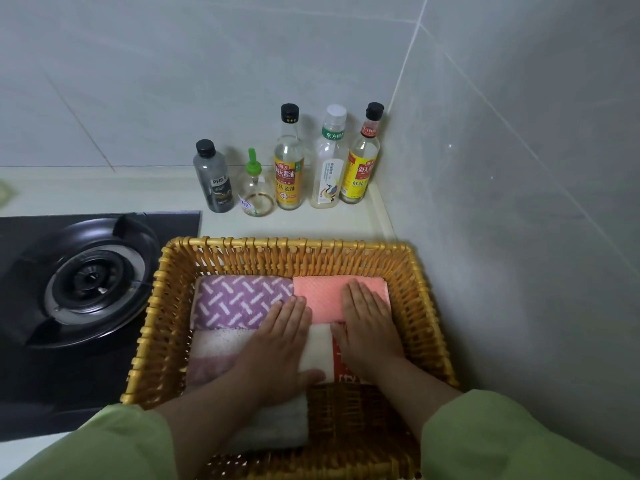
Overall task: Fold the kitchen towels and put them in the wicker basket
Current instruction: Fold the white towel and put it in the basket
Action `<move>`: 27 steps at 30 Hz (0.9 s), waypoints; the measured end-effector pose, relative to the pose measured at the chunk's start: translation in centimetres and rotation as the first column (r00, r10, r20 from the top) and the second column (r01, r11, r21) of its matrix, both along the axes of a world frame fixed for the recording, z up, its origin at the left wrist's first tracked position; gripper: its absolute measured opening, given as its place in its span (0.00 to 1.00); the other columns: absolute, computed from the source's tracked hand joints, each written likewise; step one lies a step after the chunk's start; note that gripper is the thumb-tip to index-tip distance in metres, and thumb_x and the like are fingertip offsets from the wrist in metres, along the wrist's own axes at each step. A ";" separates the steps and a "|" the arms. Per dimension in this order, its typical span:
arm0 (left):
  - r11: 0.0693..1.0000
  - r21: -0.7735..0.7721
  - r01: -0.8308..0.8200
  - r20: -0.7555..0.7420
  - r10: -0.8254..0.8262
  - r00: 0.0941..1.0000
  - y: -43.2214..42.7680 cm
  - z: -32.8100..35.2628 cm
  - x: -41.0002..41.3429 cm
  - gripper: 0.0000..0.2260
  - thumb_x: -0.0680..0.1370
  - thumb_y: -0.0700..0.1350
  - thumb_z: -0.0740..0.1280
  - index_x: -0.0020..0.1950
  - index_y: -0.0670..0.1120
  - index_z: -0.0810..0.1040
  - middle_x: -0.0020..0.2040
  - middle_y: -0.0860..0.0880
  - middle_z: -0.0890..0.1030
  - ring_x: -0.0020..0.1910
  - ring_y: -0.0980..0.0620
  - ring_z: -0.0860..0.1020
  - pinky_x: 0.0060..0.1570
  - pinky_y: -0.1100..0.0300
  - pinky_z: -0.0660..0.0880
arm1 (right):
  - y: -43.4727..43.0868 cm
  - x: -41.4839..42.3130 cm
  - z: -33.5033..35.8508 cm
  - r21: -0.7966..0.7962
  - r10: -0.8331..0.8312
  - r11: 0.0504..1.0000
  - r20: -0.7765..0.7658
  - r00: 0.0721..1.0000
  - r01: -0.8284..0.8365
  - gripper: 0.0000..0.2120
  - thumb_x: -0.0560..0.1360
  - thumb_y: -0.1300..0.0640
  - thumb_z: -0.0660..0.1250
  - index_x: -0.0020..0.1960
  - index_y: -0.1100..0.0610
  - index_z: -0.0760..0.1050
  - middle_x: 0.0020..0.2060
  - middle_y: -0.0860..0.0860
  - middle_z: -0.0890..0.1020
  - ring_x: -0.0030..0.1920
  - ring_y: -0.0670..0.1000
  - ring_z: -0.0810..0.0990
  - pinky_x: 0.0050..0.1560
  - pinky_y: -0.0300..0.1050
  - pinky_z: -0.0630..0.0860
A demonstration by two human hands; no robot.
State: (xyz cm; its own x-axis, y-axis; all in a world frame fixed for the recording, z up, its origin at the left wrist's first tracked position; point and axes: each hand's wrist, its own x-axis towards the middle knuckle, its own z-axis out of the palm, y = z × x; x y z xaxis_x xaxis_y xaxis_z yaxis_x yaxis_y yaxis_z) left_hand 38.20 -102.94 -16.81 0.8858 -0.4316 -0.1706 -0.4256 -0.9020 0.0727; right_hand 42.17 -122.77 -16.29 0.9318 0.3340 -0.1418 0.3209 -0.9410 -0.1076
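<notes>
1. Closest to view are two light green sleeves [114, 441], with bare forearms reaching forward into the wicker basket [152, 323].
2. The left hand [277, 344] lies flat, palm down, on a white towel [317, 348]. Its fingers [294, 313] are straight and pressed close together, the thumb stuck out to the right. The fingertips reach the line where the purple and pink towels meet.
3. The right hand [367, 330] lies flat as well, its fingers [363, 296] straight and side by side, gripping nothing. Its fingertips rest on the pink towel [322, 296] and its palm covers a red patch [337, 355]. I cannot tell whether the patch belongs to the white towel.
4. All the folded towels lie inside the basket. The purple towel [239, 297] with white dashes is at the back left and the pink one at the back right, touching it. A striped towel [214, 355] in white, pink and mauve is at the front left.
5. The basket stands on a cream table [311, 223] beside the tiled wall [519, 168].
6. Just to its left is a black gas stove [90, 278].
7. Behind it, five bottles [288, 161] stand in a row against the wall.
</notes>
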 end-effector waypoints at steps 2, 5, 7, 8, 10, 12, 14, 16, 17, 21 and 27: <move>1.000 -0.001 0.006 -0.020 -0.006 1.000 0.0 -0.2 0.1 0.46 0.75 0.74 0.49 0.77 0.38 0.59 0.77 0.36 0.58 0.77 0.39 0.57 0.73 0.43 0.56 | 0.1 0.1 -0.3 -0.002 -0.003 1.000 0.013 1.000 0.003 0.33 0.81 0.41 0.42 0.80 0.58 0.45 0.79 0.55 0.49 0.79 0.53 0.46 0.76 0.49 0.39; 1.000 -0.011 0.017 -0.015 -0.017 1.000 -0.1 -0.3 0.1 0.45 0.75 0.73 0.50 0.76 0.37 0.62 0.76 0.36 0.62 0.75 0.39 0.61 0.72 0.42 0.59 | 0.1 0.2 -0.3 -0.001 -0.003 1.000 0.024 1.000 0.003 0.34 0.80 0.40 0.42 0.80 0.59 0.48 0.79 0.56 0.52 0.79 0.53 0.49 0.76 0.50 0.42; 1.000 -0.001 0.007 -0.037 -0.007 0.999 -0.1 0.2 0.1 0.45 0.75 0.74 0.49 0.76 0.37 0.61 0.76 0.36 0.61 0.76 0.40 0.59 0.72 0.42 0.57 | 0.1 0.2 -0.2 -0.006 0.001 1.000 0.012 1.000 -0.001 0.34 0.80 0.40 0.40 0.80 0.59 0.46 0.79 0.56 0.50 0.79 0.53 0.48 0.76 0.50 0.40; 1.000 0.014 0.006 -0.058 -0.006 0.998 -0.1 0.6 0.1 0.46 0.75 0.74 0.48 0.77 0.38 0.57 0.77 0.36 0.57 0.77 0.40 0.54 0.73 0.42 0.52 | 0.0 0.2 0.0 -0.013 0.001 1.000 -0.003 1.000 -0.001 0.34 0.80 0.40 0.38 0.80 0.58 0.45 0.79 0.55 0.49 0.79 0.53 0.46 0.75 0.49 0.38; 0.998 0.062 0.013 -0.073 -0.008 0.997 -0.2 1.4 0.1 0.46 0.75 0.74 0.45 0.79 0.40 0.44 0.79 0.39 0.43 0.77 0.42 0.41 0.75 0.43 0.40 | -0.1 0.2 0.4 -0.012 0.005 1.000 -0.034 0.999 -0.005 0.35 0.79 0.39 0.34 0.80 0.57 0.42 0.80 0.55 0.46 0.79 0.52 0.43 0.74 0.48 0.36; 0.995 0.102 0.021 -0.095 -0.011 0.995 -0.2 2.4 -0.1 0.45 0.75 0.73 0.45 0.78 0.43 0.36 0.77 0.41 0.34 0.76 0.44 0.34 0.74 0.46 0.33 | -0.2 0.3 1.2 0.008 0.003 1.000 -0.084 0.997 -0.002 0.32 0.81 0.40 0.36 0.80 0.56 0.39 0.80 0.53 0.43 0.79 0.50 0.41 0.74 0.46 0.34; 0.992 0.120 0.035 -0.123 -0.020 0.992 0.2 3.8 -0.1 0.44 0.76 0.71 0.47 0.78 0.44 0.35 0.77 0.43 0.33 0.76 0.45 0.34 0.73 0.48 0.32 | -0.2 0.5 2.6 0.054 -0.019 0.998 -0.160 0.987 0.028 0.31 0.82 0.42 0.41 0.80 0.54 0.40 0.80 0.51 0.43 0.79 0.48 0.40 0.75 0.45 0.36; 0.997 0.079 0.009 -0.170 0.004 0.985 1.0 5.2 -0.2 0.43 0.75 0.72 0.44 0.79 0.46 0.35 0.78 0.45 0.35 0.77 0.48 0.34 0.74 0.51 0.32 | -0.2 0.5 4.5 0.143 -0.059 0.986 -0.201 0.978 0.089 0.29 0.83 0.43 0.44 0.80 0.53 0.45 0.80 0.49 0.47 0.79 0.48 0.44 0.76 0.45 0.42; 0.999 0.038 -0.027 -0.185 0.034 0.982 1.7 6.0 -0.2 0.44 0.73 0.74 0.40 0.79 0.47 0.36 0.79 0.46 0.36 0.77 0.50 0.35 0.75 0.52 0.34 | -0.1 0.5 5.3 0.193 -0.069 0.975 -0.208 0.976 0.111 0.29 0.83 0.43 0.46 0.80 0.52 0.48 0.80 0.48 0.49 0.79 0.48 0.46 0.76 0.46 0.45; 0.922 -0.235 -0.308 -0.220 0.258 0.941 5.0 9.1 -1.5 0.42 0.72 0.73 0.42 0.80 0.51 0.48 0.80 0.53 0.47 0.79 0.54 0.46 0.76 0.57 0.44 | 1.0 0.2 8.3 0.366 -0.035 0.925 -0.176 0.984 0.098 0.24 0.83 0.46 0.52 0.77 0.52 0.60 0.76 0.46 0.61 0.77 0.48 0.58 0.77 0.47 0.55; 0.545 -0.696 -0.467 -0.216 0.462 0.860 9.2 13.1 -6.1 0.12 0.77 0.67 0.57 0.59 0.75 0.71 0.62 0.70 0.73 0.64 0.72 0.68 0.64 0.67 0.67 | 4.6 -0.7 11.8 0.569 -0.005 0.814 -0.203 0.979 0.122 0.18 0.82 0.54 0.59 0.71 0.52 0.70 0.70 0.47 0.72 0.69 0.47 0.70 0.68 0.41 0.65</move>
State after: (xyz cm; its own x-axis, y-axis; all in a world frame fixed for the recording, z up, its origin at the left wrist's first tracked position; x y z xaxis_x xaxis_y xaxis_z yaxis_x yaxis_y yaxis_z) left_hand 32.15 -93.73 -3.75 0.9985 0.0547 -0.0074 0.0406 -0.6374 0.7695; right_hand 41.52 -118.13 -4.50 0.9303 0.3492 -0.1120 0.1820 -0.7046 -0.6858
